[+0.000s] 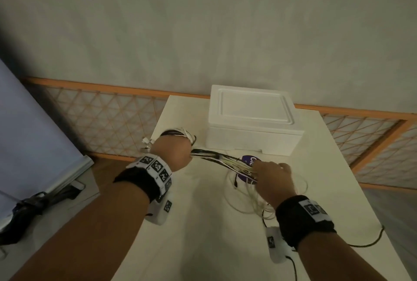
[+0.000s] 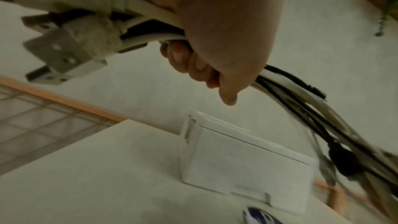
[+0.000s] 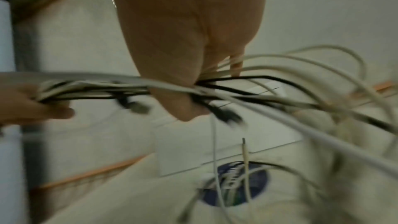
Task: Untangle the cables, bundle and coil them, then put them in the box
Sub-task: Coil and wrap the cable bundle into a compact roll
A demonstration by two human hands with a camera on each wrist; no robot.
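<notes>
While the head view looks down on a white table (image 1: 203, 224), the left hand (image 1: 174, 151) is fisted around a bundle of black and white cables (image 1: 216, 159), and the right hand (image 1: 274, 179) grips the same bundle farther along, above a round purple object (image 1: 247, 159). Loose loops trail on the table under the right hand. A white box (image 1: 252, 120) with its lid on stands just behind the hands. From the left wrist, the fingers (image 2: 185, 62) curl tight round the cables (image 2: 301, 100), a white plug (image 2: 71, 45) juts out beside them, and the box (image 2: 237, 159) sits below. From the right wrist, the right hand (image 3: 185, 57) clamps the blurred strands (image 3: 247, 91), with the left hand (image 3: 32, 106) at the edge.
</notes>
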